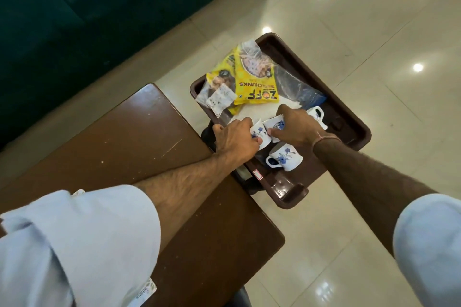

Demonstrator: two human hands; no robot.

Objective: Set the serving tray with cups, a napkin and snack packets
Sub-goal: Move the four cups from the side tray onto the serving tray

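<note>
A dark brown serving tray (349, 117) juts past the far edge of a wooden table. On it lie yellow snack packets (257, 82), a white napkin (259, 111) and several white cups with blue flowers. My left hand (235, 139) grips one cup (260, 133). Right beside it, my right hand (296, 124) holds a second cup (275, 126). A third cup (285, 156) stands free near the tray's front. A fourth cup (318, 116) shows partly behind my right hand.
A clear plastic bag (296, 85) lies on the tray's far side. The brown table (119, 147) fills the lower left. A dark green sofa (74, 7) stands at the back left. Shiny cream floor tiles (374, 32) surround the tray.
</note>
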